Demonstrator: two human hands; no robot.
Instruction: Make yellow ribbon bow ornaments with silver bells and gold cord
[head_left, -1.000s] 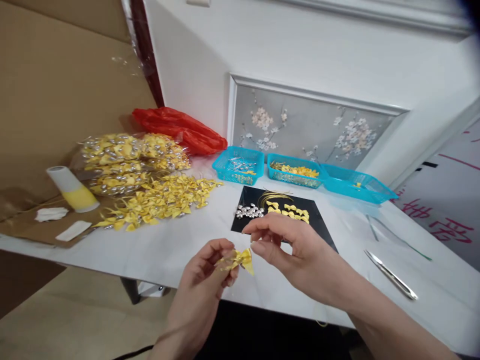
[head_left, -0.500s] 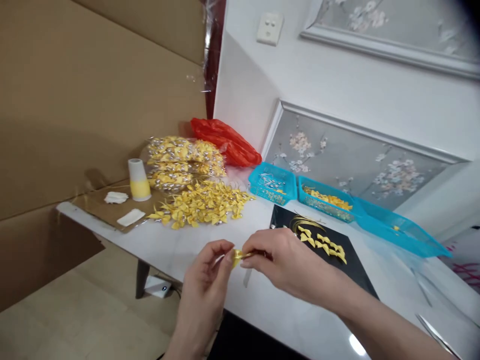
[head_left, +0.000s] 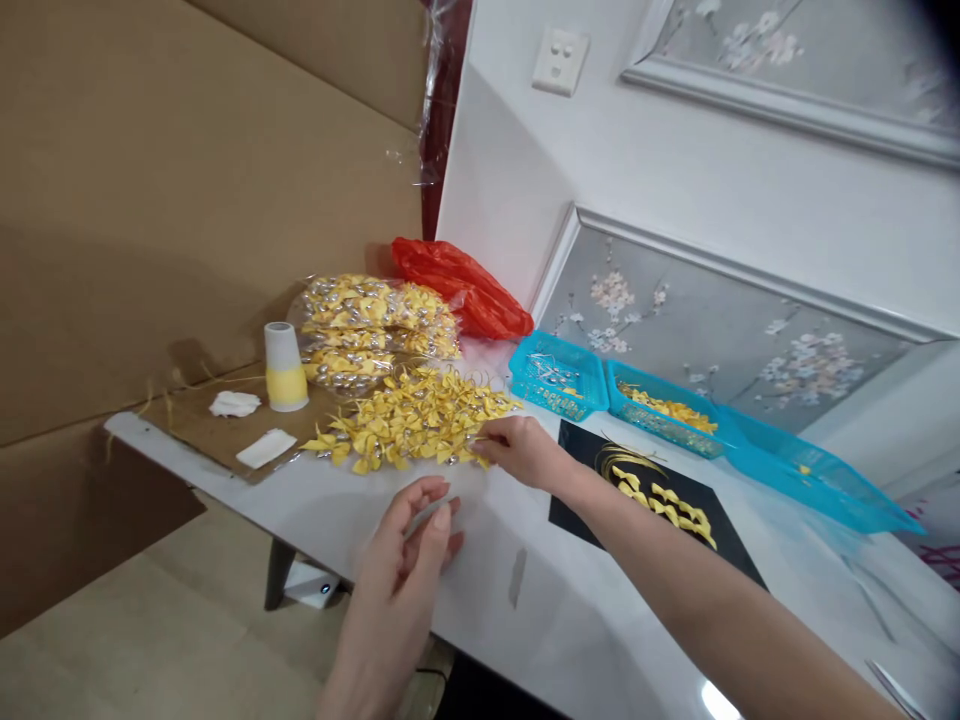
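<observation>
A loose pile of yellow bows with silvery beads lies on the white table. My right hand is at the pile's right edge, its fingers pinched together; what they hold, if anything, blends with the bows and cannot be made out. Nearer the table's front edge, my left hand hovers with its fingers apart and nothing in them. On a black board, partly behind my right forearm, several yellow bows lie in rows beside thin gold wires.
Bagged bows and a red plastic bag stand behind the pile. Blue baskets line the wall. A white and yellow cone stands on cardboard at the left. Metal scissors or tweezers lie at lower right.
My right hand has moved from my left hand to the pile, away and to the left. The yellow bow formerly between both hands has left my left hand, whose fingers have opened.
</observation>
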